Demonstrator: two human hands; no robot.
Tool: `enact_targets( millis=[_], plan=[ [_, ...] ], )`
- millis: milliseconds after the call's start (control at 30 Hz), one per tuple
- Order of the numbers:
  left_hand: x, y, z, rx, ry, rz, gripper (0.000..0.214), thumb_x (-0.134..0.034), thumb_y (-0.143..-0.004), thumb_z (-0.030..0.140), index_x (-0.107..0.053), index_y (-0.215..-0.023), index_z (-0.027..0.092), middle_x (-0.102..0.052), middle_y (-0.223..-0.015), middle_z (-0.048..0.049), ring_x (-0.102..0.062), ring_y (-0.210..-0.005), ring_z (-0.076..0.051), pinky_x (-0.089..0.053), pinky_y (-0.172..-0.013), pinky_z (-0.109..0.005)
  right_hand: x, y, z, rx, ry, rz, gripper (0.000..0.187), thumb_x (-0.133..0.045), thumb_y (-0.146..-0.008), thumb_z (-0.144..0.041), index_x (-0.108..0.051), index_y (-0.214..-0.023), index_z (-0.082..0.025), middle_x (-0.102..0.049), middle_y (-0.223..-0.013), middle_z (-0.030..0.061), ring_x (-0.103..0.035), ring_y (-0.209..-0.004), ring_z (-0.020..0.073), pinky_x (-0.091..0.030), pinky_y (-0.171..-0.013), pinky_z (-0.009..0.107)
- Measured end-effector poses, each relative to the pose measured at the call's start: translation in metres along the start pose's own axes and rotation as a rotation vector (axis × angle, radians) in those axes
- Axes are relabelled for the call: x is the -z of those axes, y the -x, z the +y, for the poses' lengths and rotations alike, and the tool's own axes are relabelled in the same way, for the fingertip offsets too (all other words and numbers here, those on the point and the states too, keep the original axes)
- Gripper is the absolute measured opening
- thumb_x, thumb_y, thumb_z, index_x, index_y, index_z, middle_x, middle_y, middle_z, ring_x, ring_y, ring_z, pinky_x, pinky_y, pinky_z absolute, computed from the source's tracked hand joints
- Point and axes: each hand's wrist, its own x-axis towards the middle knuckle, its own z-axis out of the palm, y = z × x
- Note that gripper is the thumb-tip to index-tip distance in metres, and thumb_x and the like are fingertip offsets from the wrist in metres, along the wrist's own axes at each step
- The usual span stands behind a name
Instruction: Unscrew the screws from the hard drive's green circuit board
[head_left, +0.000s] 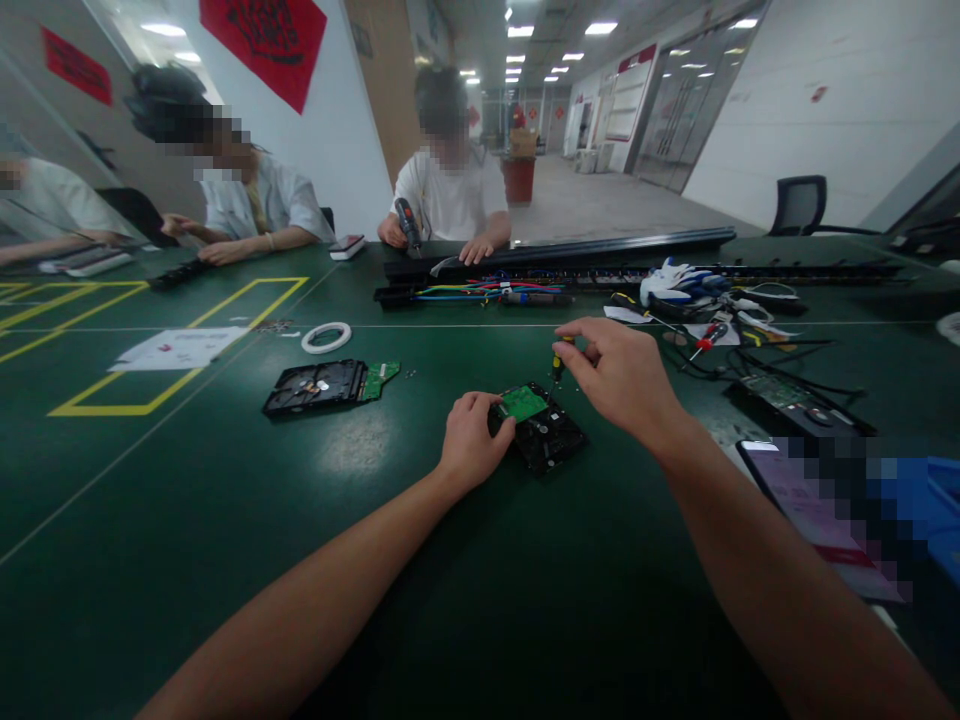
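A black hard drive [551, 445] lies on the green table in front of me, a green circuit board [524, 403] on its upper left part. My left hand [474, 440] grips the drive's left side, thumb and fingers at the board's edge. Above the drive, my right hand [616, 372] is closed on the yellow-and-black handle of a small screwdriver [557, 368]. The screwdriver stands nearly upright, its tip pointing down beside the board; whether it touches a screw is too small to tell. Further left lies another hard drive [319, 388] with a green board sticking out at its right end.
A white ring [326, 337] and a paper sheet [178, 348] lie to the left. At the right are gloves [679, 285], a red screwdriver [709, 342], cables and a tablet-like device [810, 510]. Across the table, a person holds a power screwdriver [407, 222] near long black rails.
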Motion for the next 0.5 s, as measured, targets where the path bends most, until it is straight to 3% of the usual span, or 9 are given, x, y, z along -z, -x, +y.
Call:
enact_targets(
  millis=[200, 400, 500],
  plan=[
    [-0.0018, -0.0002, -0.0011, -0.001, 0.000, 0.006, 0.030, -0.070, -0.094, 0.033, -0.067, -0.122, 0.022, -0.066, -0.122, -0.0114, -0.061, -0.119, -0.031, -0.050, -0.105, -0.050, 0.0015, -0.0017, 0.0016, 0.000, 0.043, 0.039, 0.013, -0.063, -0.098, -0.028, -0.075, -0.097, -0.022, -0.073, -0.101, 0.0107, -0.068, -0.091, 0.0276, -0.051, -0.082, 0.043],
    [-0.0027, -0.0004, -0.0027, -0.005, -0.005, 0.012, 0.031, -0.070, -0.093, 0.032, -0.067, -0.122, 0.020, -0.066, -0.122, -0.0115, -0.061, -0.119, -0.030, -0.050, -0.106, -0.050, 0.0012, -0.0008, 0.0007, 0.019, 0.013, 0.002, 0.023, -0.059, -0.097, -0.019, -0.073, -0.115, -0.020, -0.078, -0.107, 0.0098, -0.071, -0.093, 0.0266, -0.051, -0.082, 0.041],
    [-0.0025, -0.0007, -0.0030, -0.003, -0.008, 0.011, 0.031, -0.070, -0.093, 0.031, -0.067, -0.122, 0.020, -0.066, -0.122, -0.0117, -0.061, -0.119, -0.030, -0.050, -0.106, -0.049, 0.0009, 0.0008, -0.0004, -0.011, -0.013, -0.004, 0.022, -0.061, -0.097, -0.020, -0.074, -0.114, -0.019, -0.079, -0.107, 0.0097, -0.072, -0.093, 0.0268, -0.052, -0.080, 0.040]
  ],
)
